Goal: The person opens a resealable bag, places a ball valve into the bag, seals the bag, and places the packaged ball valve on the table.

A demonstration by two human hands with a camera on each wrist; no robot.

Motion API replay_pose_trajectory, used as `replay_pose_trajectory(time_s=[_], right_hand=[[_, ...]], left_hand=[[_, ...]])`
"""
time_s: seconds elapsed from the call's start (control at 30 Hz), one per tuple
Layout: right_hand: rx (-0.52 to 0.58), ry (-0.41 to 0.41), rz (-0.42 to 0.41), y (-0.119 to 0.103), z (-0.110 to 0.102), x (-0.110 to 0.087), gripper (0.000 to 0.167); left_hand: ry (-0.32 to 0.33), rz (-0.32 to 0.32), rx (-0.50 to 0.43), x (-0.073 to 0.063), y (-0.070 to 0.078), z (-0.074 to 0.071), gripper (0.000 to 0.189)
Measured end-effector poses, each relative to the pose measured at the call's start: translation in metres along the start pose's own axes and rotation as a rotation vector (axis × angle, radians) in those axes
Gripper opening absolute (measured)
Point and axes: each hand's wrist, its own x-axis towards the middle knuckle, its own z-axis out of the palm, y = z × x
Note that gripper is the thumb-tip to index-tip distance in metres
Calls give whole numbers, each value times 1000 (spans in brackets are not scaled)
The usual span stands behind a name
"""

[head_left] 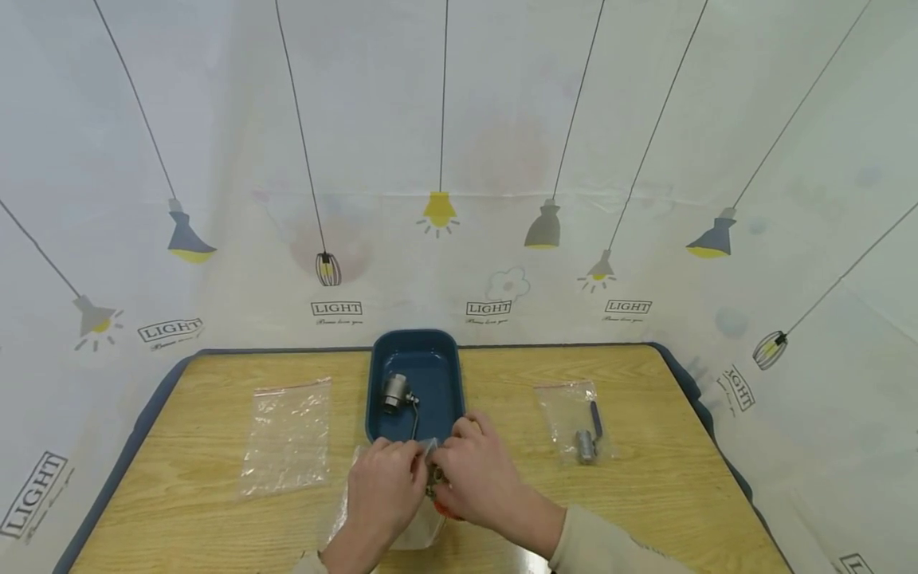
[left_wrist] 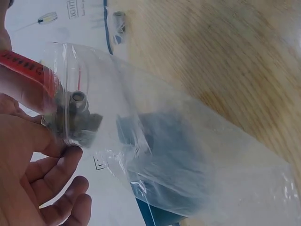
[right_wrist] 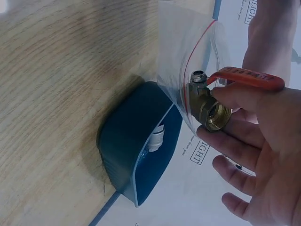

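Right grip (head_left: 480, 474): thumb and fingers closed round a brass valve (right_wrist: 204, 106) with a red handle (right_wrist: 251, 77). Left grip (head_left: 387, 482): fingertips pinching the mouth of a clear zip bag (left_wrist: 221, 141), tips close to the valve.

Valve held above the table (head_left: 179, 494), centre, toward the near edge. Body partly within the bag mouth, beside the red zip line; handle outside the plastic. Handle sets the long axis: from the stem at the bag mouth back to the right palm, tip pointing away from the bag; seen from the head, it runs toward the near edge, slightly rightward. Threaded open end faces the right hand. Bag body trails off from the mouth toward the near edge.

Just beyond the hands: blue tray (head_left: 439, 402), far end at the middle of the far edge. In it, near its left wall, a silver valve (head_left: 395, 393), lever pointing to the near edge.

Left half of table: flat clear bag (head_left: 287, 438), well apart from the tray. Right half: second bag (head_left: 559, 422) with a grey valve (head_left: 586, 446) inside, dark blue lever directed at the far edge. Past the far edge: pale sheet (head_left: 358, 119) printed with hanging lamps.
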Motion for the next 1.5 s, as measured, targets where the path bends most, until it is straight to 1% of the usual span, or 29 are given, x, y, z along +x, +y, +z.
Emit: replay_pose_trajectory(time_s=[0.23, 0.37, 0.47, 0.53, 0.7, 0.83, 1.03, 1.17, 1.2, 1.37, 1.5], right_hand=[[85, -57, 41, -1, 4, 5, 5], [137, -85, 39, 0, 12, 5, 15], [155, -96, 36, 0, 20, 4, 22], [155, -119, 40, 0, 25, 4, 24], [128, -161, 36, -4, 34, 1, 24], [98, -141, 7, -5, 37, -1, 22], [94, -131, -23, -2, 43, -4, 18], [69, -134, -27, 0, 45, -5, 5], [60, -135, -27, 1, 45, -5, 4], [35, -166, -39, 4, 41, -7, 15], [57, -191, -51, 7, 35, -8, 21]], left_hand=[[-49, -61, -62, 2, 1, -3, 5], [-57, -74, -68, 2, 1, -4, 5], [-63, -79, -72, 2, 1, -5, 5], [-66, -78, -75, 3, 2, -6, 5], [-64, -69, -88, 3, 4, -9, 6], [-58, -66, -86, 3, 6, -11, 6], [-32, -44, -81, 3, 8, -13, 7], [-17, -39, -82, 2, 9, -13, 6], [-15, -39, -84, 2, 9, -13, 5], [-10, -48, -110, 2, 11, -12, 5], [-4, -59, -124, 2, 11, -12, 5]])
